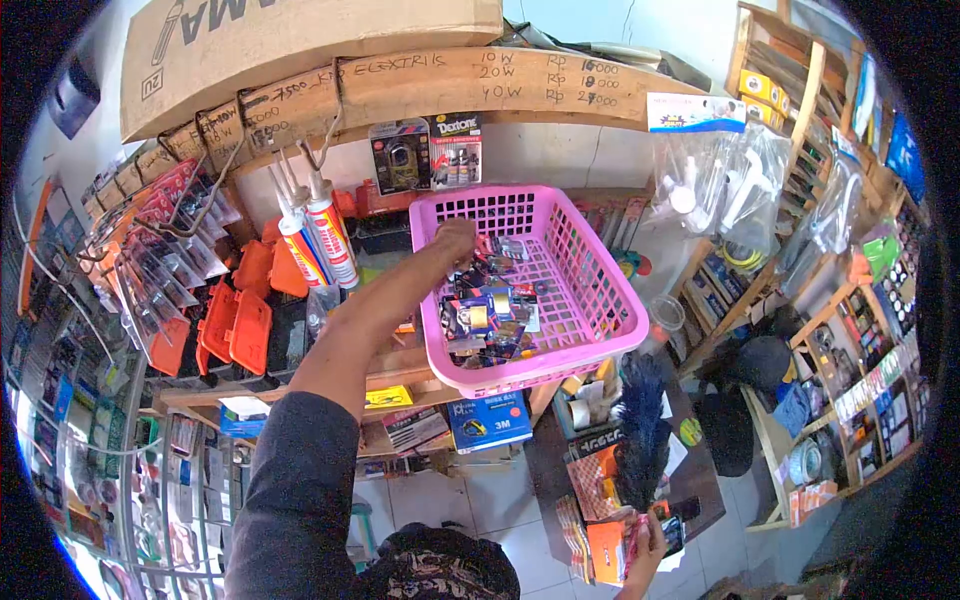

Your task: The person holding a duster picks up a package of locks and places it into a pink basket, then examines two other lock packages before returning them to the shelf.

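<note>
A pink plastic basket [600, 345] with lattice sides stands on the wooden shelf in front of me. Inside it, at the left, lies a pile of small blister-packed goods [490, 312]. My left hand [457, 243] reaches over the basket's left side to the back of this pile, next to red-and-clear packets [500, 248]. Its fingers are curled in, and what they hold is hidden. Low on the right, my right hand [645, 548] is closed around the pinkish handle of a feather duster [642, 430], whose dark feathers point up, away from me.
Left of the basket stand sealant tubes [328, 230] and orange plastic cases [235, 325]. Metal hooks with packets [170, 230] jut out at upper left. Clear bags [715, 180] hang at right. Below is a dark table [700, 480] with orange boxes; crowded shelves [850, 380] line the right.
</note>
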A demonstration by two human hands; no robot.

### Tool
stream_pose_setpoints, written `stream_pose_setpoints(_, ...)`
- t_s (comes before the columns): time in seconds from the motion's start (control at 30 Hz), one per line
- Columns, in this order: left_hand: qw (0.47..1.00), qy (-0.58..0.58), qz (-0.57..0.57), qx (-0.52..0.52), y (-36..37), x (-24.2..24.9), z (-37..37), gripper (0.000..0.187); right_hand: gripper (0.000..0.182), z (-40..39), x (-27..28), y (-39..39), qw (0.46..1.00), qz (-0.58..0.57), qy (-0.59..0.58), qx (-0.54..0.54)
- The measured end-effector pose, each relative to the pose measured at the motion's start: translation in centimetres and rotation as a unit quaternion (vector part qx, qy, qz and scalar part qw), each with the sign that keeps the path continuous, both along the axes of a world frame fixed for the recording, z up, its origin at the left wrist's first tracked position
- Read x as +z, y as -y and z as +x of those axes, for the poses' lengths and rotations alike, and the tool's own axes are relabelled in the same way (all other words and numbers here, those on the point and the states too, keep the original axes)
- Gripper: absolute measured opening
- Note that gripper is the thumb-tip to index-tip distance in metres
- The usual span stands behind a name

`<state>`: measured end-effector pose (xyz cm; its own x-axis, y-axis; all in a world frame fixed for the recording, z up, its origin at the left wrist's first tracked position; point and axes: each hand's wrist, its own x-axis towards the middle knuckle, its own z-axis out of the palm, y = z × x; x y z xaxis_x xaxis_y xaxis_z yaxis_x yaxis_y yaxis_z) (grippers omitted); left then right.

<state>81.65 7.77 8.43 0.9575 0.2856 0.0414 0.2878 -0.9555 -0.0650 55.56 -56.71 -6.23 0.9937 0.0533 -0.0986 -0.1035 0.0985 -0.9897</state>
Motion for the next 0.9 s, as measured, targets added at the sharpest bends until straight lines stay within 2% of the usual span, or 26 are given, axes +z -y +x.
stream_pose_setpoints(0.07,1.000,-0.005,-0.017,0.008,-2.3,-2.5,2.3,0.040,0.045,-0.2,0.5,-0.3,1.000,-0.015,0.004,-0.008)
stream_pose_setpoints(0.13,0.999,-0.014,-0.036,0.016,-1.4,-3.0,2.0,0.041,0.046,-0.6,1.7,-1.1,0.999,-0.031,0.004,-0.017)
stream_pose_setpoints(0.2,0.970,0.136,0.183,0.088,3.0,0.3,-2.0,0.040,0.044,-1.1,3.2,-1.7,0.995,-0.094,0.021,-0.027)
stream_pose_setpoints(0.23,0.983,0.055,0.158,0.077,3.1,1.5,-1.9,0.036,0.037,-1.1,2.5,-2.1,0.991,-0.104,0.062,-0.062)
stream_pose_setpoints(0.27,0.983,0.054,0.159,0.076,2.5,1.8,-1.3,0.036,0.037,-1.2,2.1,-1.7,0.991,-0.104,0.060,-0.063)
stream_pose_setpoints(0.33,0.990,-0.067,0.125,-0.004,1.1,1.3,-0.4,0.037,0.039,-1.3,1.5,-0.5,0.998,-0.044,-0.032,-0.015)
stream_pose_setpoints(0.47,0.994,-0.063,0.080,-0.028,0.3,0.0,-0.1,0.035,0.038,-2.2,3.2,-1.8,0.994,-0.097,0.001,-0.042)
stream_pose_setpoints(0.53,0.999,-0.010,0.038,-0.034,0.3,0.6,-0.2,0.031,0.037,-2.3,4.0,-2.5,0.994,-0.100,-0.011,-0.047)
stream_pose_setpoints(0.57,0.992,0.025,0.081,-0.096,-0.1,0.9,-1.2,0.028,0.037,-2.2,3.3,-2.3,0.994,-0.099,-0.007,-0.047)
stream_pose_setpoints(0.67,0.999,0.007,0.027,-0.036,0.6,3.2,-1.3,0.027,0.036,-2.4,0.5,-0.7,0.996,-0.075,0.034,-0.046)
stream_pose_setpoints(0.7,0.993,0.026,0.062,-0.093,-0.4,3.0,-0.8,0.027,0.040,-2.5,0.5,-0.3,0.996,-0.076,0.022,-0.029)
stream_pose_setpoints(0.73,0.997,0.039,-0.005,-0.065,-1.1,2.7,-0.2,0.025,0.044,-2.3,0.5,-0.1,0.997,-0.078,0.012,-0.006)
stream_pose_setpoints(0.77,0.995,0.055,-0.073,-0.029,-0.8,3.4,-0.1,0.024,0.039,-2.5,1.0,-0.5,0.997,-0.074,-0.002,-0.025)
stream_pose_setpoints(0.8,0.991,0.102,-0.082,-0.008,-3.0,0.6,3.0,0.022,0.038,-2.7,1.6,-1.4,0.999,-0.023,0.019,-0.038)
stream_pose_setpoints(0.83,0.987,0.092,-0.053,-0.121,-1.2,3.8,-0.4,0.020,0.038,-2.6,0.9,-1.3,0.998,-0.015,0.006,-0.057)
stream_pose_setpoints(0.9,0.964,0.219,-0.112,-0.100,1.3,6.4,-3.6,0.019,0.038,-2.5,0.5,-1.8,0.996,-0.014,0.011,-0.083)
